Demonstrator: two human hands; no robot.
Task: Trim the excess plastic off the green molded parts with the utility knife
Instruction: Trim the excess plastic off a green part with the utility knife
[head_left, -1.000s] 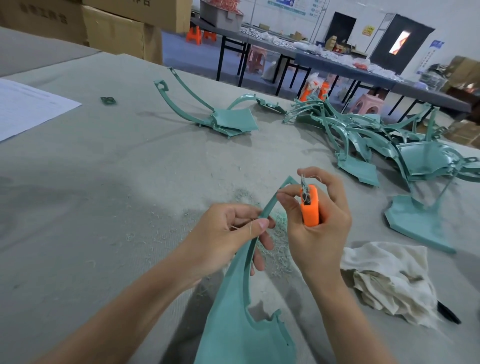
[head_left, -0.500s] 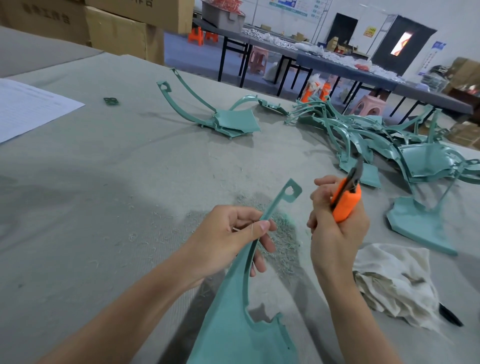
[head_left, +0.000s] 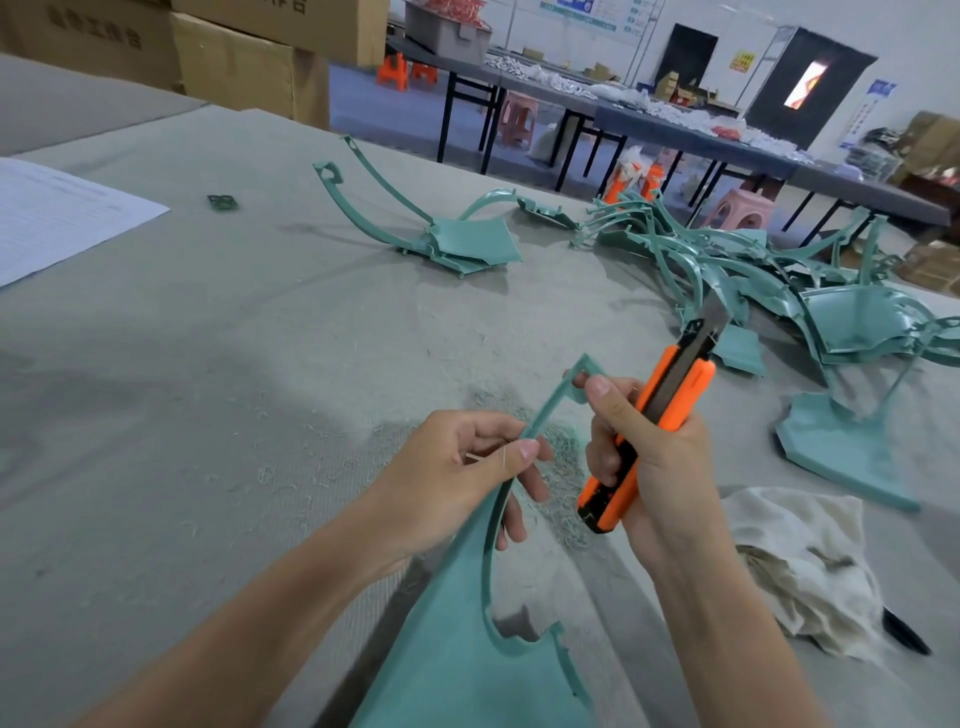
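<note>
Presently my left hand (head_left: 457, 478) pinches the green part (head_left: 467, 649) by its thin arm above the tabletop (head_left: 208, 364), steadying it, I judge, for trimming. My right hand (head_left: 660, 467) grips the utility knife (head_left: 685, 389), blade raised clear of the plastic.

I've got a crumpled rag (head_left: 800, 561) just right of my right hand (head_left: 660, 467), paper sheet (head_left: 62, 218) far left of my left hand (head_left: 447, 483), cardboard boxes (head_left: 234, 67) beyond.

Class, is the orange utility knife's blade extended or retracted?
Extended: a grey metal blade sticks out past the tip of the orange utility knife held in the right hand.
</note>
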